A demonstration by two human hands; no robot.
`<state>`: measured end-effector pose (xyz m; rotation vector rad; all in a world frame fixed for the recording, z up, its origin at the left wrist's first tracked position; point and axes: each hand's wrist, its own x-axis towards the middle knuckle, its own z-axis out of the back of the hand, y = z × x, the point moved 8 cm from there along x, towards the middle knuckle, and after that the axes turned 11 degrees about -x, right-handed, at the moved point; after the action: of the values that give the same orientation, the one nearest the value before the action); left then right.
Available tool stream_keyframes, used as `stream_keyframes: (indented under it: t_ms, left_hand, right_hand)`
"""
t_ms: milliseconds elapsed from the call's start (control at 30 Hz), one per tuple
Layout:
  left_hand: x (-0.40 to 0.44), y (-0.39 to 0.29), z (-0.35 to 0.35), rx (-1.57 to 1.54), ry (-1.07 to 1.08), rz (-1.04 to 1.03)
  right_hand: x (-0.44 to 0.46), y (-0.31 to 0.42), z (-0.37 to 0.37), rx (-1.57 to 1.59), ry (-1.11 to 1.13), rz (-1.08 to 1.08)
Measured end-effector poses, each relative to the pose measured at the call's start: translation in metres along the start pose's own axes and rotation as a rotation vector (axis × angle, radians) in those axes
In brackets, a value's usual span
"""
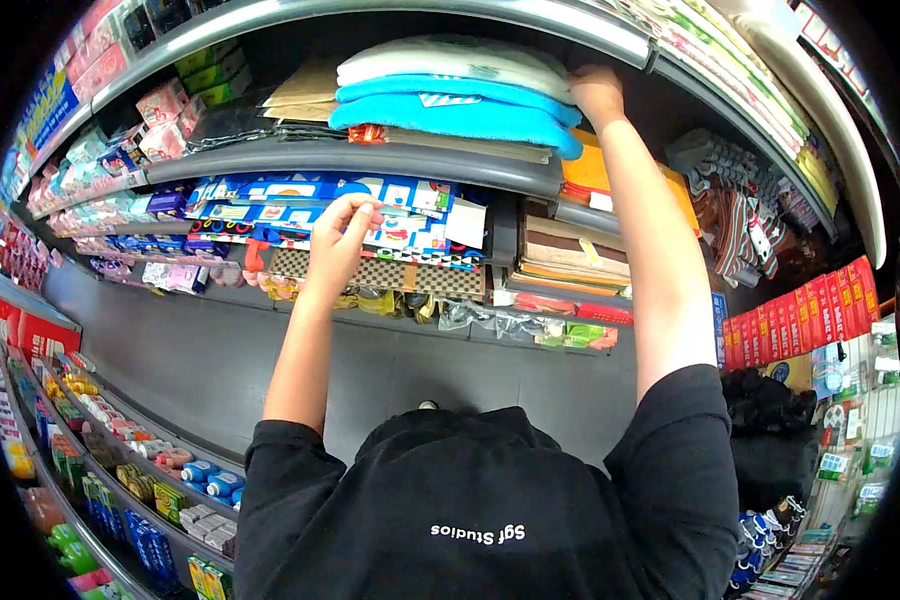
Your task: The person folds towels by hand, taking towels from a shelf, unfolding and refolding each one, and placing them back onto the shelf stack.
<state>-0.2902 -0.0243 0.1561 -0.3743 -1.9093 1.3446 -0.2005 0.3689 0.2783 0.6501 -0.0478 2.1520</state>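
A stack of folded textiles lies on the shelf, with a white one (450,62) on top of bright blue ones (450,118). At the stack's right end is my right hand (598,92), its fingers partly hidden at the back, so what they hold does not show. My left hand (346,226) hovers in front of the lower shelf with blue patterned packages (270,192), its fingers curled and drawn together; whether anything small is between them cannot be made out. Brown flat packages (305,88) lie left of the stack.
A grey shelf edge (360,160) runs below the stack, and another crosses above. Orange and brown folded cloths (575,245) lie under my right arm. Red boxes (800,318) hang at the right. Shelves with bottles (210,478) stand at the lower left, beside the grey floor (170,350).
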Motion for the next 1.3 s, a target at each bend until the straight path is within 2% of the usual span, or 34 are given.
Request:
stream_keyframes:
  t_ms: [67, 200, 267, 400, 467, 500, 533, 567, 600, 667, 700, 733, 800, 867, 900, 967, 1000, 1067, 1100, 1133, 1200, 1233, 1300]
  left_hand:
    - [0.002, -0.002, -0.001, -0.003, 0.014, 0.015]
    - [0.005, 0.001, -0.010, -0.018, 0.032, 0.043]
    - [0.004, 0.006, -0.017, -0.035, 0.040, 0.066]
    - [0.004, 0.006, -0.023, -0.005, 0.060, 0.051]
    - [0.004, 0.002, -0.023, 0.002, 0.034, 0.005]
    - [0.004, 0.000, -0.023, 0.004, 0.030, 0.002]
    - [0.004, -0.003, -0.024, -0.012, 0.021, 0.003]
    - [0.005, -0.006, -0.024, -0.027, 0.014, 0.002]
    - [0.006, -0.011, -0.027, -0.023, 0.016, 0.001]
    - [0.003, -0.047, -0.029, 0.061, -0.069, -0.253]
    - [-0.002, -0.062, -0.029, 0.001, -0.073, -0.329]
    - [-0.010, -0.081, -0.027, -0.057, -0.188, -0.393]
    - [-0.026, -0.100, -0.010, -0.117, -0.207, -0.580]
    - [-0.043, -0.112, -0.004, -0.195, -0.160, -0.615]
    - [-0.048, -0.107, -0.004, -0.122, -0.186, -0.516]
    - [-0.053, -0.084, -0.028, 0.045, -0.028, -0.287]
    - [-0.053, -0.064, -0.043, 0.128, 0.082, -0.169]
    - [-0.065, -0.031, -0.080, 0.164, 0.312, -0.046]
    - [-0.072, -0.020, -0.093, 0.175, 0.368, -0.057]
    - [-0.078, -0.012, -0.105, 0.184, 0.429, -0.073]
    - [-0.089, 0.009, -0.120, 0.079, 0.491, 0.077]
    - [-0.093, 0.018, -0.120, 0.046, 0.432, 0.122]
    - [-0.094, 0.025, -0.120, 0.136, 0.496, 0.087]
  right_hand:
    - [0.002, 0.003, -0.007, -0.009, 0.033, 0.069]
    - [0.012, -0.006, -0.023, -0.038, 0.127, 0.052]
    - [0.007, -0.009, -0.033, -0.020, 0.305, 0.017]
    - [0.003, 0.001, -0.026, -0.005, 0.218, 0.070]
    - [-0.028, 0.024, 0.032, 0.539, -0.204, 0.185]
    - [-0.044, 0.039, 0.042, 0.765, -0.159, 0.251]
    - [-0.056, 0.046, 0.029, 1.124, 0.028, 0.142]
    - [-0.096, 0.076, 0.065, 1.251, -0.020, 0.280]
    - [-0.132, 0.092, 0.087, 1.340, 0.025, 0.287]
    - [-0.194, 0.114, 0.121, 1.381, 0.146, 0.417]
    - [-0.222, 0.118, 0.138, 1.432, 0.149, 0.513]
    - [-0.245, 0.119, 0.154, 1.289, 0.058, 0.743]
    - [-0.270, 0.116, 0.161, 1.211, 0.099, 0.853]
    - [-0.280, 0.100, 0.111, 1.270, 0.402, 0.568]
    - [-0.286, 0.091, 0.084, 1.288, 0.511, 0.443]
    - [-0.303, 0.073, 0.041, 1.278, 0.696, 0.212]
    - [-0.309, 0.067, 0.031, 1.274, 0.726, 0.201]
    - [-0.321, 0.069, 0.030, 1.035, 0.608, 0.561]
    - [-0.324, 0.073, 0.029, 0.950, 0.523, 0.693]
    - [-0.331, 0.072, 0.021, 0.952, 0.540, 0.685]
    - [-0.341, 0.060, 0.000, 1.043, 0.658, 0.467]
    - [-0.343, 0.058, 0.001, 1.045, 0.685, 0.433]
    - [-0.348, 0.050, -0.004, 1.045, 0.768, 0.359]
